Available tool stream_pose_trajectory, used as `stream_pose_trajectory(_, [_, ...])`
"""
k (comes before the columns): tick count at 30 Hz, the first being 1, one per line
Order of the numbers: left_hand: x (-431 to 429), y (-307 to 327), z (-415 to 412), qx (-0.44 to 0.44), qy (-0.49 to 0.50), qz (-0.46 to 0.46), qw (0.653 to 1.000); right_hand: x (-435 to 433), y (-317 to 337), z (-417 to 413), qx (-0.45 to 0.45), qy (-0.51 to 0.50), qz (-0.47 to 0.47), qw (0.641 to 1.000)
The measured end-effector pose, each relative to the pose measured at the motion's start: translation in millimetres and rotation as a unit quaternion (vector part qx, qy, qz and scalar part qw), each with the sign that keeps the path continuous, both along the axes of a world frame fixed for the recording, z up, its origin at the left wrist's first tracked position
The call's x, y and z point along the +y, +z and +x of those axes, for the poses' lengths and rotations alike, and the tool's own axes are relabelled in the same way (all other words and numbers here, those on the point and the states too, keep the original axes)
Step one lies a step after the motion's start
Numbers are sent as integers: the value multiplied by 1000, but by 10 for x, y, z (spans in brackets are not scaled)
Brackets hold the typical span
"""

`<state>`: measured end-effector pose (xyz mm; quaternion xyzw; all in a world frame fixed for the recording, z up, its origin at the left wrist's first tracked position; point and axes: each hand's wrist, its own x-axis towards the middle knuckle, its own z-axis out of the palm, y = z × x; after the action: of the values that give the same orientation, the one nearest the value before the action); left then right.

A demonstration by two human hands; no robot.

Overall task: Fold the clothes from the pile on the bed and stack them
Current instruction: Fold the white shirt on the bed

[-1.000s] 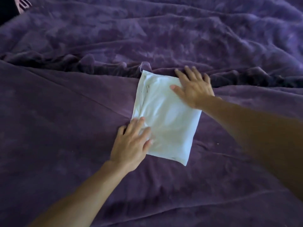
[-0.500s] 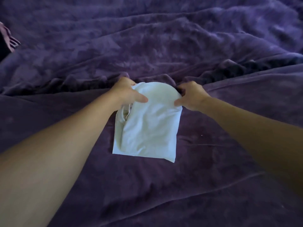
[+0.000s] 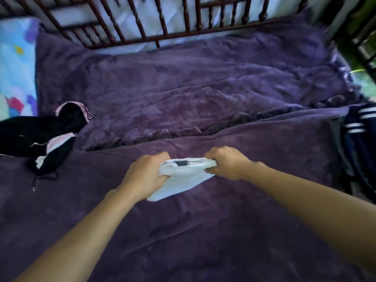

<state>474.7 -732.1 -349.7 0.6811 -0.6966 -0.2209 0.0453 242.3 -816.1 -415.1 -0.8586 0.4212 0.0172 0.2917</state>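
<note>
Grip: left hand point(image 3: 147, 174) and right hand point(image 3: 227, 163) each closed on an end of the folded white garment point(image 3: 183, 178) | Place: lifted just over the purple blanket point(image 3: 203, 98), mid-bed | Risk: layers slipping open if either fist loosens while carrying.

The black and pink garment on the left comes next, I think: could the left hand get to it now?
Probably not yet: the left hand is shut on the folded white garment. Nothing lies between it and the black and pink garment.
</note>
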Motion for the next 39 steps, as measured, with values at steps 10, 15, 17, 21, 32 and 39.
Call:
stream_pose_trajectory(10, [736, 595, -1221, -30, -119, -114, 986, 1356, 1201, -1462, 38, -118, -131, 984])
stream_pose_trajectory(15, [1089, 934, -2208, 41, -180, -129, 974, 1937, 1895, -2493, 103, -185, -108, 971])
stream_pose_trajectory(17, [1181, 1052, -2625, 77, -203, -121, 969, 2108, 2145, -2899, 111, -229, -87, 963])
stream_pose_trajectory(21, [1289, 1212, -3458, 163, -215, -48, 962, 2356, 2551, -3687, 139, -288, -76, 944])
stream_pose_trajectory(32, [656, 536, -5532, 299, -175, 187, 920, 1533, 1910, -5667, 222, -369, 49, 901])
stream_pose_trajectory(39, [157, -175, -6174, 3, -126, 19, 992, 1132, 546, -5942, 200, -417, -78, 883])
